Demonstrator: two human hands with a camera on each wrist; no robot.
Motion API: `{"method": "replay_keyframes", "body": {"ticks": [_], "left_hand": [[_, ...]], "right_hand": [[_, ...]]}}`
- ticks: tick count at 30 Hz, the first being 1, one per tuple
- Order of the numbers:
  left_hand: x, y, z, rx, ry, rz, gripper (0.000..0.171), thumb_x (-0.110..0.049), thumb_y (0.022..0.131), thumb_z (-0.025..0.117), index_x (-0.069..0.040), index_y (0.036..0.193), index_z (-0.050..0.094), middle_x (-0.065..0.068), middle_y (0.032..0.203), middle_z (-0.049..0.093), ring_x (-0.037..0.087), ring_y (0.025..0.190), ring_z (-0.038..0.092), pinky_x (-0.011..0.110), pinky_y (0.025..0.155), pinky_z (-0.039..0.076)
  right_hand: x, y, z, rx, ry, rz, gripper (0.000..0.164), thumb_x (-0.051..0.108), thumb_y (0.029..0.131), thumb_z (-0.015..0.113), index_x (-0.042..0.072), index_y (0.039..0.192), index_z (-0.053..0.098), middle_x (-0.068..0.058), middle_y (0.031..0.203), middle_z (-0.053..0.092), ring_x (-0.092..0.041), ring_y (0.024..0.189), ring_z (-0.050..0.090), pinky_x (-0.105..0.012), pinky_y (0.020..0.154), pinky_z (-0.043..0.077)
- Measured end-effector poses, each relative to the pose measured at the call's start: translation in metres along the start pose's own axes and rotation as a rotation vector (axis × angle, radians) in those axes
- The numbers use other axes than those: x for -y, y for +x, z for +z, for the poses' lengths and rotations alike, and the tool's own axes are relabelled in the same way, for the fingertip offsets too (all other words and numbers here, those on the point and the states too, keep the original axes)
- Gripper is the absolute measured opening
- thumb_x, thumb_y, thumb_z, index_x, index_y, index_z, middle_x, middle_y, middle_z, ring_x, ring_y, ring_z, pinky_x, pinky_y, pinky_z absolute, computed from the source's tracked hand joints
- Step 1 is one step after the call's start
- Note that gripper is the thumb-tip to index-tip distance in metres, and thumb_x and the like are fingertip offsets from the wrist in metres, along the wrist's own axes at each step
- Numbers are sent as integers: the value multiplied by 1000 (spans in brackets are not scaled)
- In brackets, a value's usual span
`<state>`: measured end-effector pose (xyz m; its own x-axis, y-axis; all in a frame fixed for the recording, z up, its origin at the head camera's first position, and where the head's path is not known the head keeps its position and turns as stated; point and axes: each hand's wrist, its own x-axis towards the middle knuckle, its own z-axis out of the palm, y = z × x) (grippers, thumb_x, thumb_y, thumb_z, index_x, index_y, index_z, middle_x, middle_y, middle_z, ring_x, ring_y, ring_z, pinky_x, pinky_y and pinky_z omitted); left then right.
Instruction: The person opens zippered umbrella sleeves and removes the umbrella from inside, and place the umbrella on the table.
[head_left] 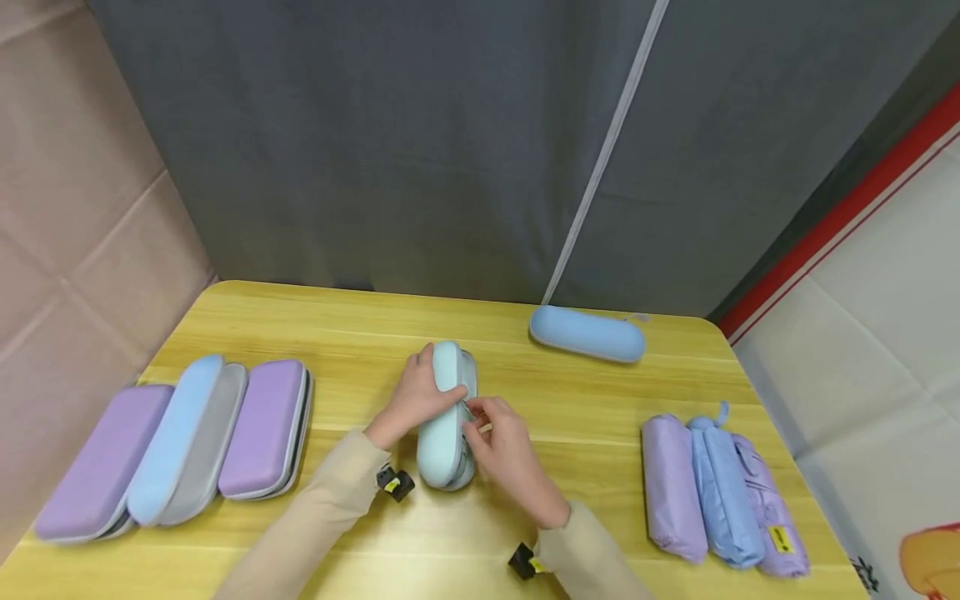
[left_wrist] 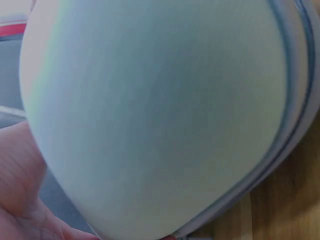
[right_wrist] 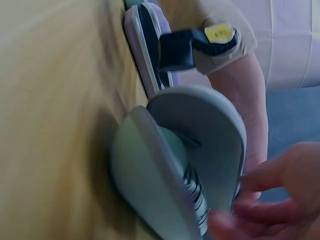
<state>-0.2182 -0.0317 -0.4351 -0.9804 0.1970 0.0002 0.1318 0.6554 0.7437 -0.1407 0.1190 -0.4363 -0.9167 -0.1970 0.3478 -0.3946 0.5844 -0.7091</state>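
A mint-coloured hard zip case [head_left: 440, 442] stands on its long edge at the middle of the table. My left hand [head_left: 420, 392] grips it from the left, with the thumb across its top edge. On the opposite side, my right hand [head_left: 504, 437] pinches the zipper pull at the seam; the fingers hide the pull itself. In the right wrist view the case [right_wrist: 137, 165] gapes at its near end, and something green with dark-and-white bands shows inside. The blurred fingers of the right hand [right_wrist: 280, 195] are at its rim. The mint shell [left_wrist: 165, 115] fills the left wrist view.
To the left lie a purple case [head_left: 105, 462], a blue-and-grey case [head_left: 176, 442] and another purple case [head_left: 262, 429]. A blue rounded case [head_left: 587, 333] lies at the back. On the right are a lilac bundle [head_left: 675, 487], a blue one [head_left: 723, 492] and a purple one [head_left: 768, 508].
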Motion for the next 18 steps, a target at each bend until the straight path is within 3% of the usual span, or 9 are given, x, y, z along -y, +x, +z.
{"method": "replay_keyframes", "body": {"ticks": [5,10,14,18], "left_hand": [[7,-1,-7,4,-140,-18,86,-25,80,68,15,140,21,33,124,47,40,106,53,49,85,49],[17,-2,-14,59,-299,-140,83,-30,85,63,12,142,20,32,125,49,38,109,54,45,87,49],[25,-5,-18,117,-437,-215,78,-34,87,61,8,142,25,28,127,49,35,109,53,42,87,48],[31,-7,-21,173,-555,-226,71,-30,88,59,6,141,29,27,123,52,30,102,56,37,80,52]], "right_hand": [[5,16,7,67,-149,72,30,4,82,66,-12,107,59,-15,85,58,-21,72,56,-24,58,48],[7,28,15,114,-330,159,48,22,81,73,-12,111,56,-22,96,60,-26,80,61,-36,65,53],[8,34,24,130,-498,179,55,35,76,77,-9,103,57,-19,87,60,-25,73,60,-35,57,53],[7,40,31,129,-604,211,64,41,71,80,-10,101,55,-17,82,56,-26,74,57,-33,55,52]]}}
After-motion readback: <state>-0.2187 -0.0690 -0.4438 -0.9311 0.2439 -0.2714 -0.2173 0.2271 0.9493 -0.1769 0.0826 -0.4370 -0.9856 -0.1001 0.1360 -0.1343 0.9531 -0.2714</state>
